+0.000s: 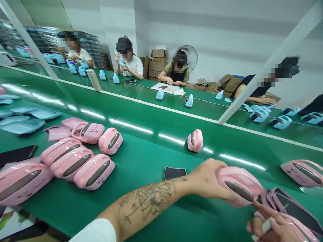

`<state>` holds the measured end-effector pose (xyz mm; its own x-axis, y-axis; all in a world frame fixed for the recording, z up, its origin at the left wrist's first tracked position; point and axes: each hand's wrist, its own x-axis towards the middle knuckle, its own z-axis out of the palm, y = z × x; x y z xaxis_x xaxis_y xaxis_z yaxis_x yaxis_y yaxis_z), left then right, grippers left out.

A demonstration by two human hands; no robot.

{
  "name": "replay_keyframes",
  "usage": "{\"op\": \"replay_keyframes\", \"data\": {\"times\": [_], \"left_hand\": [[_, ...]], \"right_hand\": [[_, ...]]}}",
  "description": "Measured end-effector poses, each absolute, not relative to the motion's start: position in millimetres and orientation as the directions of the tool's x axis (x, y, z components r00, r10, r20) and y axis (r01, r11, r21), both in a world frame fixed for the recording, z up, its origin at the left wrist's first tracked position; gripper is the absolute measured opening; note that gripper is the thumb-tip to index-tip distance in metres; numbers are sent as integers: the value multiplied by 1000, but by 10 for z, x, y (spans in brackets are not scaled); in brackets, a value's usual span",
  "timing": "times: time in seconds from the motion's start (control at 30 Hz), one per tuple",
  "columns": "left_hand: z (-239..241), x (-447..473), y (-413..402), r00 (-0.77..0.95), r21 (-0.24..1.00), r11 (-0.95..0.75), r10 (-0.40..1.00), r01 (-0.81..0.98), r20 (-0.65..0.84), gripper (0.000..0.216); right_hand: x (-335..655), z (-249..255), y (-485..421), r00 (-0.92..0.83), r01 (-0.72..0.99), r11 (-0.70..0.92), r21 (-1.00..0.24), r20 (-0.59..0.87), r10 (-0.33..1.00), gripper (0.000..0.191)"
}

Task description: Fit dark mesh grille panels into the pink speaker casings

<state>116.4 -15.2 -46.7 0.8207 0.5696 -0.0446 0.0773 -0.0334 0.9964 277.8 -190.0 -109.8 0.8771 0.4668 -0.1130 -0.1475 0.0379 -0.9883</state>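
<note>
My left hand [210, 181], at the end of a tattooed forearm, grips a pink plastic casing [239, 186] with a carry handle and a dark oval panel. The casing is held tilted above the green bench. At its right end, a fingertip of my right hand [271, 220] touches it close to the dark panel. The other right fingers are curled, with small white bits showing among them; I cannot make out what these are. Pink-edged dark panels [290, 205] lie beside my right hand. A single dark curved panel [175, 173] rests just beyond my left forearm.
Several finished-looking pink casings [72, 161] stand at left, near light blue shells [22, 124] and a black phone [17, 154]. More pink casings stand on the glossy green belt [141, 129] and at right. Across it, several people work among blue casings [259, 114]. White posts [242, 97] rise between.
</note>
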Motion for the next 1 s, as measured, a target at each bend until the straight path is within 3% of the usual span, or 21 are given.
{"op": "replay_keyframes", "data": {"times": [0.07,0.1,0.17,0.23,0.33,0.47,0.63,0.83,1.0], "left_hand": [[-457,855,-106,704,942,255,710,-219,-29,84],[-463,678,-75,665,900,305,746,-310,-24,78],[-503,302,-1,581,847,327,814,-419,-26,65],[-590,-53,84,468,805,312,882,-504,-49,52],[-777,-443,193,306,765,241,950,-598,-61,51],[-968,-651,235,222,740,196,973,-644,-65,66],[-1008,-687,208,234,739,190,971,-647,-45,74],[-987,-743,177,166,825,-88,962,-559,215,67],[-1014,-768,178,93,831,-247,938,-499,335,54]], "right_hand": [[2550,-905,-1766,783,-170,51,-984,-103,613,27],[2426,-820,-1696,743,-140,61,-988,-64,666,38],[2178,-688,-1523,632,-3,-3,-1000,-4,775,49],[1948,-610,-1309,477,196,-78,-977,25,879,42],[1659,-561,-992,249,431,64,-900,186,951,34],[1370,-530,-762,108,602,147,-785,263,959,34],[1235,-495,-769,83,682,161,-714,294,952,35],[1271,-451,-883,43,624,269,-734,376,926,33],[1295,-410,-895,-11,661,335,-671,438,899,36]]}}
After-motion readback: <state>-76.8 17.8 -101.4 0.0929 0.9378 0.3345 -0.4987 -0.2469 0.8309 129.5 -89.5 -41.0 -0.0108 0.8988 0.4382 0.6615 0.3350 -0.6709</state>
